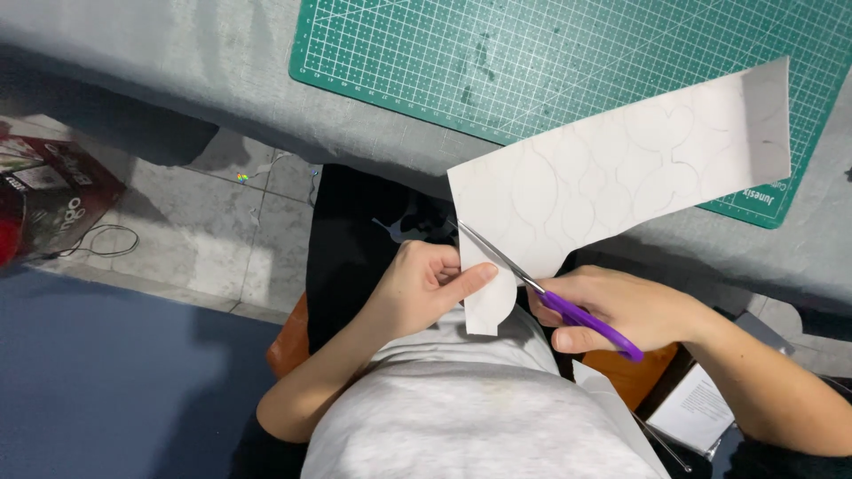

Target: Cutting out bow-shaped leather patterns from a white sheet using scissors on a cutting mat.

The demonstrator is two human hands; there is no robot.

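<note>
A white sheet of paper (612,168) with faint pencilled rounded outlines hangs over my lap, its far end above the green cutting mat (532,62). My left hand (422,288) pinches the paper's lower left edge between thumb and fingers. My right hand (621,310) grips purple-handled scissors (541,288), whose metal blades reach up and left into the paper's edge, right beside my left fingertips. A rounded flap of paper hangs below the cut.
The mat lies on a grey-covered table (222,71) whose edge crosses the view. Below left are a tiled floor (213,239), a thin black cable (106,241) and a red bag (44,195). Loose paper sheets (701,408) lie at my right side.
</note>
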